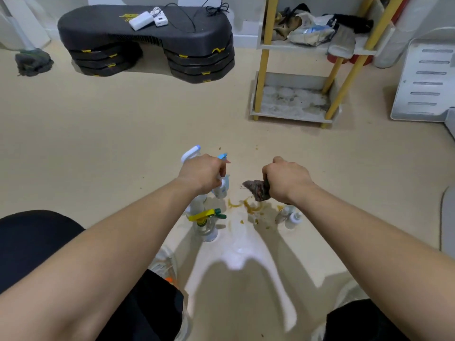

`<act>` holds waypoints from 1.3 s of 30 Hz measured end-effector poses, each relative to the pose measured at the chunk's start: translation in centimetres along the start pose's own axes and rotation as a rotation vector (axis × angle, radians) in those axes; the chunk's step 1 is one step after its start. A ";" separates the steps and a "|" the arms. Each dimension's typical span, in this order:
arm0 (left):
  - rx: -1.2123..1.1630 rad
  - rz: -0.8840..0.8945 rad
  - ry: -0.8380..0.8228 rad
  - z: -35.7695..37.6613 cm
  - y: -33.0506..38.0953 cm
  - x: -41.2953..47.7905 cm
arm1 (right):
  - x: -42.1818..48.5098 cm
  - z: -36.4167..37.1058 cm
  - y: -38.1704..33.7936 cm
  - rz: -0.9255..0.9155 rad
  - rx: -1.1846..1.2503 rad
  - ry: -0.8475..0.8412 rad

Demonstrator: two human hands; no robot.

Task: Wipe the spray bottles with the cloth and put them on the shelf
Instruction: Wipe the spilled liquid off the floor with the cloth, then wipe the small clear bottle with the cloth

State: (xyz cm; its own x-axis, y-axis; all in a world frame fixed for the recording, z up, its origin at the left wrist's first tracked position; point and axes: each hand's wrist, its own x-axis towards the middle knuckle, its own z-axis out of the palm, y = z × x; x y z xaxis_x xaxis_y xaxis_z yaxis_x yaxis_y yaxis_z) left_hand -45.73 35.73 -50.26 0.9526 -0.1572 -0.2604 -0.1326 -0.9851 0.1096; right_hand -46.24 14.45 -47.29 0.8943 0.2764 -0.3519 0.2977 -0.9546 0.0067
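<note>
Between your hands and the shelf (290, 118) you have a wide stretch of bare beige floor (147, 129). The shelf stands ahead and to the right, with yellow posts rising from a stained bottom tray and an upper tier crowded with bags and dark fabric. A black step platform (145, 38) sits well to its left. A white slatted appliance (423, 80) stands close on its right (cut off by the frame edge).

Your left hand (200, 172) is curled round the neck of a white spray bottle (221, 189). Its long axis runs nearly upright, with the blue trigger head on top and the nozzle pointing right, towards your other hand. You cannot tell whether its base is clear of the floor. Your right hand (285, 179) is clenched on a dark, bunched cloth (257, 190). One corner of it sticks out towards the bottle without touching it.

Behind your left wrist a second sprayer (190, 153) shows only its white head and a little of its body. Nearer you stands a clear bottle (206, 230) with a yellow-and-green trigger, its nozzle pointing right. Two small white bottles (293, 220) stand below your right wrist, partly hidden by it. Yellow-brown smears (246, 205) mark the floor between the two groups.
</note>
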 end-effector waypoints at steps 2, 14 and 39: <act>0.049 -0.039 -0.035 1.7 -0.3 0.9 | 0.8 1.4 -0.5 0.019 0.051 -0.005; 0.568 0.070 -0.200 9.9 -0.1 7.1 | 5.8 10.5 -0.4 0.064 0.145 -0.153; 0.062 0.044 -0.201 5.1 4.5 6.6 | 2.0 4.6 5.4 0.072 0.193 0.307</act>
State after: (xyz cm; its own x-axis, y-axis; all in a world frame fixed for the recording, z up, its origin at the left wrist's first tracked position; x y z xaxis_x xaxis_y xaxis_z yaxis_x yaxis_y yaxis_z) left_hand -41.40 29.92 -56.37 0.8726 -0.2044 -0.4436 -0.1948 -0.9785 0.0675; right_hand -44.38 9.29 -52.28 0.9779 0.2004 -0.0591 0.1883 -0.9679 -0.1662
